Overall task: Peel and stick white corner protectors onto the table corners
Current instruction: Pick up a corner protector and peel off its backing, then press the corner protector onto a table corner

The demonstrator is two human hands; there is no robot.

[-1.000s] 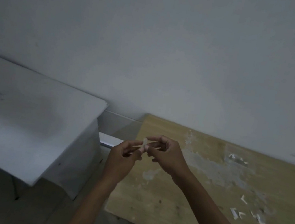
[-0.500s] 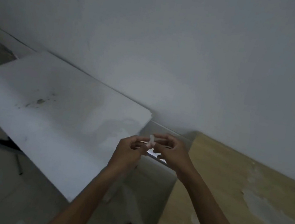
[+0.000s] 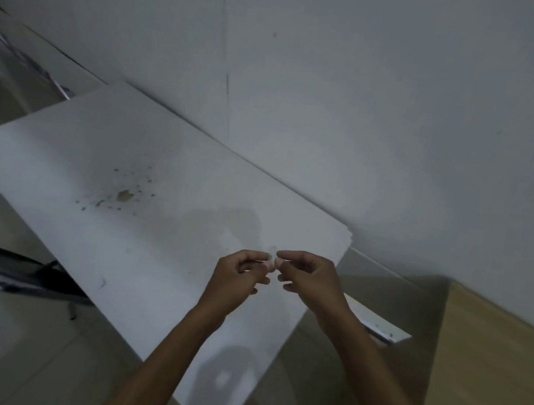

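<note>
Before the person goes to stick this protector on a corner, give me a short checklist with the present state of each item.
1. Protector in hand: ok. The left hand and the right hand both pinch the small white corner protector between their fingertips.
2. Backing peeled off: cannot tell. The piece is too small and the picture too dim.
3. Target corner in view: ok. The white table shows its corner by the wall, just right of the hands.
4. Corner surface clean: cannot tell; brown specks lie further left on the top.
5. Protector at the corner: not ok. It is held above the tabletop, short of any corner.
6. Wooden table: cannot tell; only an edge strip shows.
</note>
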